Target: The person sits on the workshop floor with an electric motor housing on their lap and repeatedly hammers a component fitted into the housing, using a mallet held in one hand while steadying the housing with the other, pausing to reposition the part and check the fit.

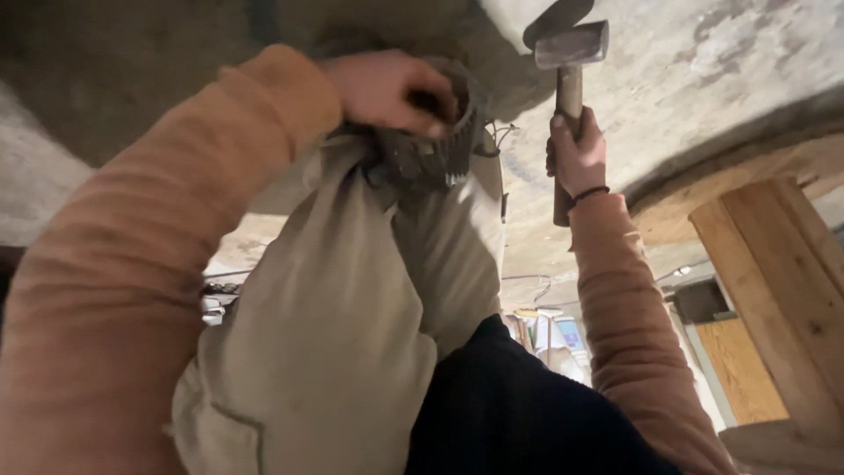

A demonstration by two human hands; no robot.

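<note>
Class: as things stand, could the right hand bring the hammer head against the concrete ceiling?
Probably yes: the right hand grips the hammer by its handle, and its head sits close under the concrete ceiling, nothing between.

1 head cam, tilted up toward ceiling, close to arms

The left hand closes over the top of a grey-green cloth pouch, so its fingers hide the opening and whatever lies inside. The left sleeve runs off the picture's left and bottom edges. The right hand covers the middle of the hammer's handle. A dark shape above the hammer head is cut by the top edge. Things in the far doorway are too small and blurred to tell.
</note>
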